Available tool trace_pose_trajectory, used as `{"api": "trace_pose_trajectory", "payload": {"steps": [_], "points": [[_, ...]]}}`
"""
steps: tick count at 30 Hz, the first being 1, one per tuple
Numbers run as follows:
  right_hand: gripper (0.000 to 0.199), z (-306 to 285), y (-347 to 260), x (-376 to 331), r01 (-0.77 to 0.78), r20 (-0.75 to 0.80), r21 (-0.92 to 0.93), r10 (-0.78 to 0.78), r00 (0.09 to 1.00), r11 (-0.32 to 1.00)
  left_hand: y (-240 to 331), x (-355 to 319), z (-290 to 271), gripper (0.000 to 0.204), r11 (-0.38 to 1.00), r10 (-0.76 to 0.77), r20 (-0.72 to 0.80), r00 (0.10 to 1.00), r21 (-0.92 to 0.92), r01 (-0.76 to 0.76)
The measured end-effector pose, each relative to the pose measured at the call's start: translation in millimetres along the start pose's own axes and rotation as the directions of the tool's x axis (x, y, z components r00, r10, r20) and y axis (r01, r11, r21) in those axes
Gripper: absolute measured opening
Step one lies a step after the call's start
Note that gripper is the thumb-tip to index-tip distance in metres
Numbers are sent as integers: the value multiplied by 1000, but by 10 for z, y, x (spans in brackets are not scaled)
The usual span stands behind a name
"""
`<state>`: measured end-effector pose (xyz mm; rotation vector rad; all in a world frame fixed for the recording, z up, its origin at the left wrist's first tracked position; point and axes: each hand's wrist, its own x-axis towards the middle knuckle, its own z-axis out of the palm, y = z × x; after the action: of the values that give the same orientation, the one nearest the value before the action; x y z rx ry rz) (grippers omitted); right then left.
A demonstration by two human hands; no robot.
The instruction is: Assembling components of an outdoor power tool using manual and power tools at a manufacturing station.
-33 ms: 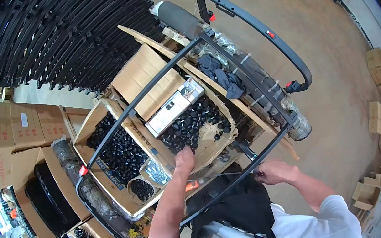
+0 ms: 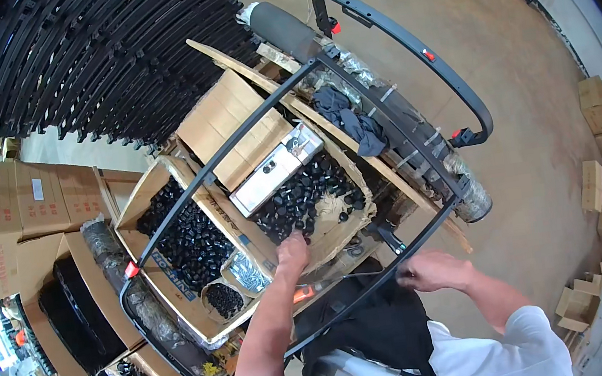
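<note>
My left hand (image 2: 293, 251) reaches over the near edge of a cardboard box into a heap of small black plastic caps (image 2: 295, 200). Its fingers are bent together at the caps, and whatever they hold is hidden. Close to the near right bar of a black tubular metal frame (image 2: 427, 221), my right hand (image 2: 430, 270) is closed; its fingertips are dark and slightly smeared, so I cannot make out what is in them. Between my hands, by the box's near side, lies a tool with an orange handle (image 2: 303, 294) and a thin shaft.
Another box of black caps (image 2: 189, 237) stands left, with silver bolts (image 2: 248, 272) and small black pieces (image 2: 224, 300) in containers. A white box (image 2: 276, 168) rests across the caps. Wrapped rolls (image 2: 474, 199) flank the bench. Black metal frames (image 2: 109, 61) are stacked far left.
My right hand has shifted slightly to the left, closer to the frame bar. My left hand stays at the caps.
</note>
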<state>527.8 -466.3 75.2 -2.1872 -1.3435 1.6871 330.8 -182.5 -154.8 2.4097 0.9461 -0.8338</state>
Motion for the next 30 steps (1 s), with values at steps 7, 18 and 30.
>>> {"api": "trace_pose_trajectory", "payload": {"steps": [7, 18, 30], "points": [[17, -318, -276, 1785, 29, -376, -338, -163, 912, 941, 104, 13, 79, 39, 994, 96, 0, 995, -41, -96], [21, 108, 210, 2577, 47, -371, -437, -228, 900, 898, 183, -225, -455, 30, 715, 136, 122, 983, -699, -12], [35, -428, 3, 661, 310, -694, 200, -89, 714, 929, 1053, 401, -2129, 38, 679, 227, -391, 892, -593, -433]]}}
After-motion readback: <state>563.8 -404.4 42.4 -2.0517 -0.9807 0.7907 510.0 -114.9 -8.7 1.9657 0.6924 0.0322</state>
